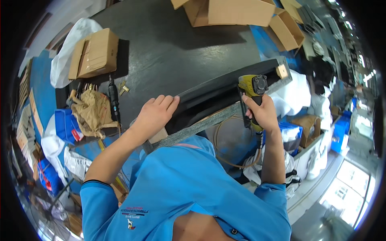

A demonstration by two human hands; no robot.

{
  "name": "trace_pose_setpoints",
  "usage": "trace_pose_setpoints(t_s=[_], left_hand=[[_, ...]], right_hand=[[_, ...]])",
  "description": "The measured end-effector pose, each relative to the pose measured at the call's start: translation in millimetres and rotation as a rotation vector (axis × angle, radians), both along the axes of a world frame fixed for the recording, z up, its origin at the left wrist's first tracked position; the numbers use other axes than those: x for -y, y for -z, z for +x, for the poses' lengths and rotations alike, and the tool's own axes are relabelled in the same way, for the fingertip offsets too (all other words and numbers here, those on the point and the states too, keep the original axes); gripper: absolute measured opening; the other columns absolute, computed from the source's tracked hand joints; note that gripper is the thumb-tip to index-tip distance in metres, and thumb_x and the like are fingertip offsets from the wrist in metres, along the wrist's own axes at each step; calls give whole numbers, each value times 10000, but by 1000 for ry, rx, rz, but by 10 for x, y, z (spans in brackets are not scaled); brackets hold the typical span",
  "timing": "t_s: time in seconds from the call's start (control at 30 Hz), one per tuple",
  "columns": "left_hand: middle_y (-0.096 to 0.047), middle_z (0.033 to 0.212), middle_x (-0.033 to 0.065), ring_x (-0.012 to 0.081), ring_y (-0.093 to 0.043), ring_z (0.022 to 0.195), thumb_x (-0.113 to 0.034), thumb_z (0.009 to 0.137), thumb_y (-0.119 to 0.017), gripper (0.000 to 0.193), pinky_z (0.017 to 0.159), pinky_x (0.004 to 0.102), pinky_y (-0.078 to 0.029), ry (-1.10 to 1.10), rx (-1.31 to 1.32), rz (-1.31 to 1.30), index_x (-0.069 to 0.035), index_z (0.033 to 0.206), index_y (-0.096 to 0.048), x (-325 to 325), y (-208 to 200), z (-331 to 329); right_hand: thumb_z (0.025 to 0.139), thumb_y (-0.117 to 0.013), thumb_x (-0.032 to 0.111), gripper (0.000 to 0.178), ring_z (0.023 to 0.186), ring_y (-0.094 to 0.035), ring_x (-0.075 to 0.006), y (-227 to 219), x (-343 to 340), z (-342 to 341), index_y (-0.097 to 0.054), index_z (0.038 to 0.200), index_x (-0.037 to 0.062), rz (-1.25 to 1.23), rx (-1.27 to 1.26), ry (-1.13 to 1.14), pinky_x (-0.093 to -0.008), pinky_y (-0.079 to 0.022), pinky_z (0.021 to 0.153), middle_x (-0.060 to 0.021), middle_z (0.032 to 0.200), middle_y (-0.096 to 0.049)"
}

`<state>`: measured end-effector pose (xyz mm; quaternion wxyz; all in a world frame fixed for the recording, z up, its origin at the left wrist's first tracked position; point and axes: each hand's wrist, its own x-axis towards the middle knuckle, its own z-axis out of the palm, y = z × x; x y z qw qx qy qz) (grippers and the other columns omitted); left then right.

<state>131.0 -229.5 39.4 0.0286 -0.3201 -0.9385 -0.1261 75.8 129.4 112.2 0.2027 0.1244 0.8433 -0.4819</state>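
Note:
A long frame (pixel 201 125) wrapped in grey fabric, with black cloth across its inside, lies aslant along the near edge of the dark table. Bare wood shows at its two ends. My left hand (pixel 156 114) rests on the frame's left part, fingers lying over the far side. In my right hand (pixel 263 113) is a yellow and black staple gun (pixel 252 85), gripped by its handle above the frame's right part. An air hose (pixel 257 154) hangs from the handle's base. Whether the gun's nose touches the frame is hidden.
The dark tabletop (pixel 161 44) bears a cardboard box (pixel 98 54) at the left, a black power screwdriver (pixel 113 100), small brass-coloured pieces (pixel 125 87) and a crumpled brown bag (pixel 92 110). Open cartons (pixel 237 12) stand at the far side. Blue bins (pixel 64 124) and white wrapping (pixel 291 94) flank the table.

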Motion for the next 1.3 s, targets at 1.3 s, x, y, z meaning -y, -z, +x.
trace_pose_setpoints(t_s=[1.3], left_hand=[[-712, 921, 104, 291, -736, 831, -97, 902, -614, 479, 695, 421, -597, 255, 98, 66, -27, 1376, -616, -489, 134, -618]], right_hand=[[976, -759, 291, 351, 568, -620, -105, 90, 245, 477, -692, 1104, -29, -170, -89, 226, -269, -495, 550, -38, 695, -667]])
